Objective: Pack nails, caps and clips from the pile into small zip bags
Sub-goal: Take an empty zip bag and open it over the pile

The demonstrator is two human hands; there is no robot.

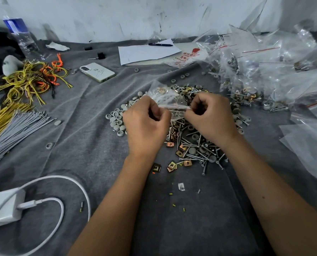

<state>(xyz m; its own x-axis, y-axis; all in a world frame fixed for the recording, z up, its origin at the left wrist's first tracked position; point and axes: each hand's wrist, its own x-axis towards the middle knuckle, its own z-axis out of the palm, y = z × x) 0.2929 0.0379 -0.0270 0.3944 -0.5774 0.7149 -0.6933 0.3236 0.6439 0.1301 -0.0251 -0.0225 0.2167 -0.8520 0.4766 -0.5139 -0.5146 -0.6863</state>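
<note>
pinching a zip bag (167, 97) between curled fingers (154, 112) of both hands.

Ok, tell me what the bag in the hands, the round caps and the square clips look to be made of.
Bag: thin clear plastic film, glossy and creased; its contents show through.
Round caps: probably moulded plastic, matt grey, hollow undersides.
Square clips: likely plated sheet metal, brassy-gold sheen, folded edges.
</note>
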